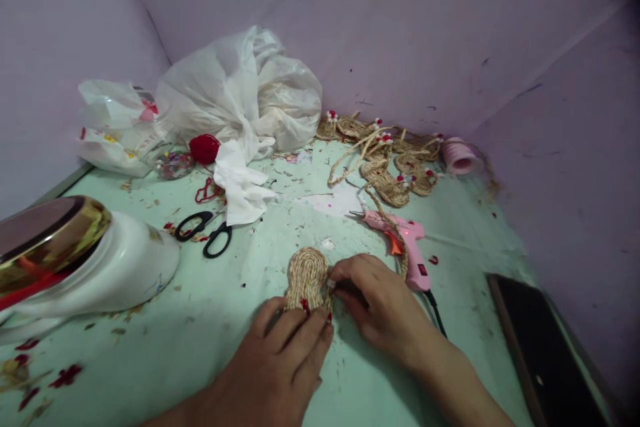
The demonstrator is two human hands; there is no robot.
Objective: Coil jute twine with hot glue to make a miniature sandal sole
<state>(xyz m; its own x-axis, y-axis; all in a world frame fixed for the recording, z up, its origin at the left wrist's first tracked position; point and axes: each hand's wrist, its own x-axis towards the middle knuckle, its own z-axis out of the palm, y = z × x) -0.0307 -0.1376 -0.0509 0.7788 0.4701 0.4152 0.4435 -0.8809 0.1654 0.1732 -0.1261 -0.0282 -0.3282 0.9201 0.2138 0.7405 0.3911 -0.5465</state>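
Observation:
A coiled piece of braided straw cord (309, 270), rounded at its far end, lies flat on the table in front of me. My left hand (285, 353) rests over its near part with fingers stretched out, covering much of it. Small red bits show between those fingers. At the piece's right edge, my right hand (383, 303) pinches the braided cord (330, 293) between thumb and fingers. Just beyond the right hand lies a pink glue gun (413, 240) with a small light lit. A length of braid crosses over it.
Black-handled scissors (217, 240), white tissue (240, 183) and red yarn (204, 149) lie left. A white jar (145, 257) stands near left. Plastic bags (240, 93), straw pieces with beads (385, 177) and a pink spool (460, 157) line the wall. A dark flat object (540, 347) lies right.

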